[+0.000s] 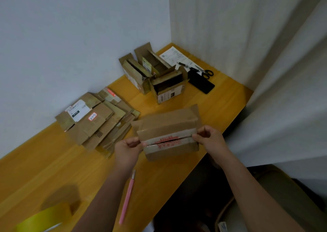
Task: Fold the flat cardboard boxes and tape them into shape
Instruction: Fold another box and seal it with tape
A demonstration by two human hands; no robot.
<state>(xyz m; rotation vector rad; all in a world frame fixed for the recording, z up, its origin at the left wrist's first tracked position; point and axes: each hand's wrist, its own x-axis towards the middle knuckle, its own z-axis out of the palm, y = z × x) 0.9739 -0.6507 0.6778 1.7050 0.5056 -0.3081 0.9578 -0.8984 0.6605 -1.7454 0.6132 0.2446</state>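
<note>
I hold a small brown cardboard box [168,132] just above the near edge of the yellow wooden table [221,97], tipped so that its closed flaps face me. My left hand [128,149] pinches the box's left end with curled fingers, and my right hand [209,137] pinches the right end the same way, thumb and fingers closed on the cardboard. The two flaps meet in a dark seam that runs from one hand to the other, and a strip of clear, shiny tape lies along it, over red printing that is too blurred for me to read. The cardboard is creased and worn, with a paler band across the top face. Behind and to the left of it lies a stack of flattened boxes [95,123], the top one bearing a white shipping label and a small red-bordered sticker with handwriting. Further back, near the wall corner, stand three folded boxes [154,74] with their top flaps open. Beside them are a black phone [201,83], black-handled scissors [206,72], a pen [184,64] and a printed sheet of paper [174,55]. A pink craft knife [127,196] lies on the table between my forearms, and a yellow tape roll [42,217] sits blurred at the lower left.
</note>
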